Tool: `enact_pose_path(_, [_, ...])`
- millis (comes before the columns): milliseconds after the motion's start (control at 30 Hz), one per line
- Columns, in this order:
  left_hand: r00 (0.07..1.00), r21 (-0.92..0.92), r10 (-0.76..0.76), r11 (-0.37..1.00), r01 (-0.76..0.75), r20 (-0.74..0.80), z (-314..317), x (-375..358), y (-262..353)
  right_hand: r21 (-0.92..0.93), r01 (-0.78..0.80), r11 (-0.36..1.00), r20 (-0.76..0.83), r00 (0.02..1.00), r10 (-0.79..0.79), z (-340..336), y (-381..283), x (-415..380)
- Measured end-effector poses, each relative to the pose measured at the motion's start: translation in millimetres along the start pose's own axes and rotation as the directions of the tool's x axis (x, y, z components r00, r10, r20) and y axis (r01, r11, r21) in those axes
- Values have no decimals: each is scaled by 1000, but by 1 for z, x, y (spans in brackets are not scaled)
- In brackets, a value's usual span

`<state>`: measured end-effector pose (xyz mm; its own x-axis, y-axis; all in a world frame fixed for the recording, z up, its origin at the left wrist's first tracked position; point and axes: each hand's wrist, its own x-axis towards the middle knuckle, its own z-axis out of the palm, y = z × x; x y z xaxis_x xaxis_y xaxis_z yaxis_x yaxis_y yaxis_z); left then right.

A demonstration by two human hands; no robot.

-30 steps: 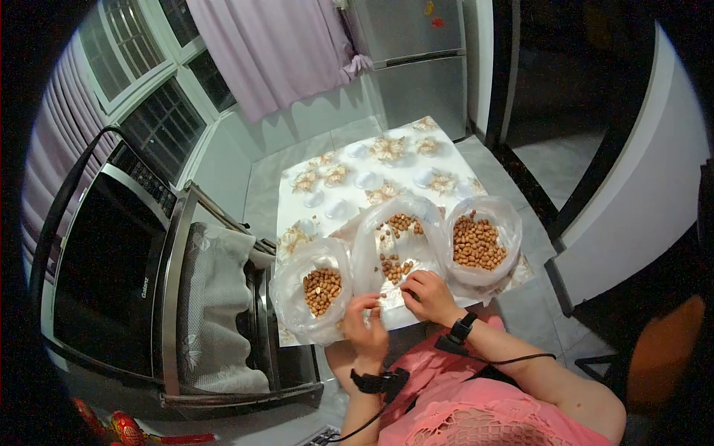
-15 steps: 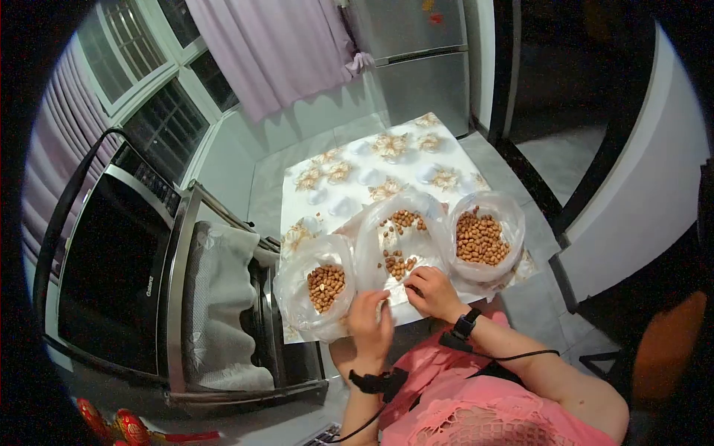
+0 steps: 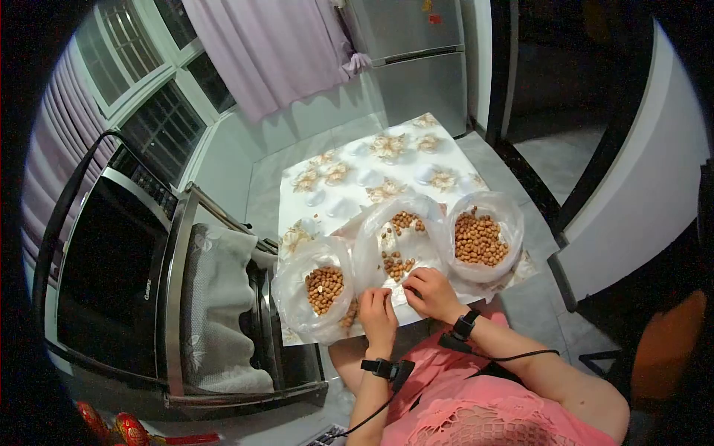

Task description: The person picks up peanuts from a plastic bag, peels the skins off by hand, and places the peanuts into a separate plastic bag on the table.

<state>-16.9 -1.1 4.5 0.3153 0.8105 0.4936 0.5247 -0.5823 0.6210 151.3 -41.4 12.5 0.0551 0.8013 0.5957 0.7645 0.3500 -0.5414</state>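
The middle clear plastic bag (image 3: 366,236) lies open in front of me, with two loose groups of small brown nuts (image 3: 398,265) in it. At its near edge, my left hand (image 3: 378,318) has its fingers curled together. My right hand (image 3: 433,292) is just to the right, fingers bent and pinched beside the nearer group of nuts. Whatever either hand holds is hidden by the fingers. A left plastic bag (image 3: 291,297) contains a pile of nuts with one pale piece on top. The right plastic bag (image 3: 515,230) holds a larger pile.
All three bags rest on a table with a white flowered tablecloth (image 3: 349,206). Left of the table stands a black microwave (image 3: 111,275) on a metal rack with a white cloth (image 3: 216,312). A grey refrigerator (image 3: 424,89) is at the back.
My left hand has turned more upright, with its fingertips drawn slightly left and its fingers closer together. My right hand has stayed nearly in place.
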Motion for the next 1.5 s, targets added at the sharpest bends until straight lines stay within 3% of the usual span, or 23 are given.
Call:
enact_pose_path(200, [999, 61, 9, 998, -7, -32, 1, 1, 5, 3, -5, 1000, 16, 1000, 5, 0, 0, 0])
enact_pose_path(467, [1000, -74, 12, 997, -14, -28, 8, 21, 20, -16, -10, 1000, 22, 1000, 11, 0, 0, 0])
enact_pose_path(800, [997, -57, -4, 998, 0, -72, 19, 16, 11, 15, -30, 999, -29, 999, 31, 1, -2, 0])
enact_pose_path(1133, [1000, -8, 26, 1000, -26, 2, 17, 16, 11, 124, -110, 986, -33, 993, 115, 2, -2, -3])
enact_pose_path(1500, [999, -44, 40, 998, -41, -20, 18, 15, 10, 78, -78, 994, -46, 996, 82, 1, -2, 1])
